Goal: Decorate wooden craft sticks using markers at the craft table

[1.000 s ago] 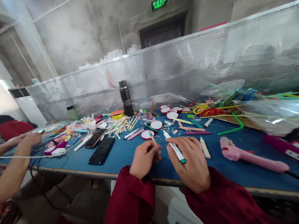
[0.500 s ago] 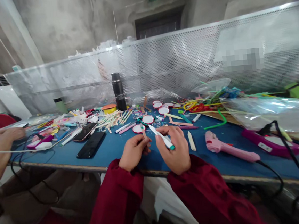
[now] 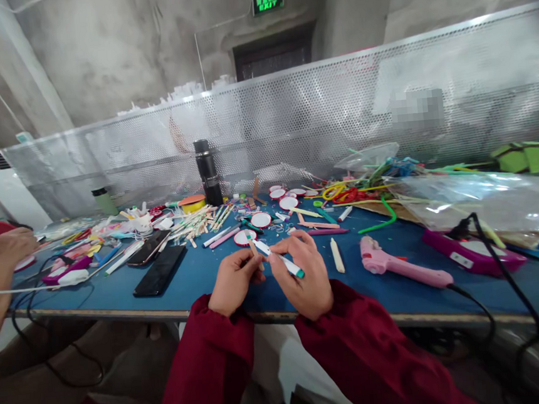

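Observation:
My left hand (image 3: pixel 236 275) is closed on a thin wooden craft stick (image 3: pixel 253 247), held upright near the table's front edge, with a green band close to its top. My right hand (image 3: pixel 305 273) grips a white marker pen (image 3: pixel 290 266) with a green end. The pen's tip meets or nearly meets the upper part of the stick; I cannot tell if they touch. Just behind the hands lie round white discs with red rims, one disc (image 3: pixel 260 220) a little farther back. A cream-coloured pen-like stick (image 3: pixel 337 256) rests to the right of my right hand.
A pink glue gun (image 3: pixel 405 267) and a purple power strip (image 3: pixel 475 253) lie at right on the blue table (image 3: pixel 223 272). Two phones, one a black phone (image 3: pixel 160 271), lie left. A black flask (image 3: pixel 207 173) stands behind loose sticks. Another person's hand (image 3: pixel 12 246) is far left.
The pen in my right hand has come closer to the craft stick, its tip now at the stick's upper part. The whole view has shifted slightly.

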Tool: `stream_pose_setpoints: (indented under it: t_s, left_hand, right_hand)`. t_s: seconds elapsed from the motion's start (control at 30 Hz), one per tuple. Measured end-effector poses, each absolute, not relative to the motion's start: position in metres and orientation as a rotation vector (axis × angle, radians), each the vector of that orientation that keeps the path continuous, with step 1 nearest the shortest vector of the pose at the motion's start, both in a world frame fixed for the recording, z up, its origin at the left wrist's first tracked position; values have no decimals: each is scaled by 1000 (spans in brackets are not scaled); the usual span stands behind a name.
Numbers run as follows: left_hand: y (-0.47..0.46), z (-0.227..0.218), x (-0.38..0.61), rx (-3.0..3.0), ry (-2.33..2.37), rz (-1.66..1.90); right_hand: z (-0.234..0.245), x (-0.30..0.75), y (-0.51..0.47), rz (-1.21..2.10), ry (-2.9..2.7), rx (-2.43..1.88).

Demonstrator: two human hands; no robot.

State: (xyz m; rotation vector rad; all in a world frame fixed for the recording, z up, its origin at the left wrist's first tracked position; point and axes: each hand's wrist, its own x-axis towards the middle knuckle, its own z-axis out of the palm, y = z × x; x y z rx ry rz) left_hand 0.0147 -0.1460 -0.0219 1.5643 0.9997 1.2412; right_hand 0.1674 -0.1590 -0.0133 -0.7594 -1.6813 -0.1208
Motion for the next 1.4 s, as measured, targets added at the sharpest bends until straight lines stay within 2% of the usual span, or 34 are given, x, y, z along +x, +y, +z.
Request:
stream_pose_setpoints:
  t_s: [1.4]
  left_hand:
    - [-145, -23, 14, 1551, 1009, 1232]
  right_hand:
    - [-16, 166, -156, -162, -1692, -782]
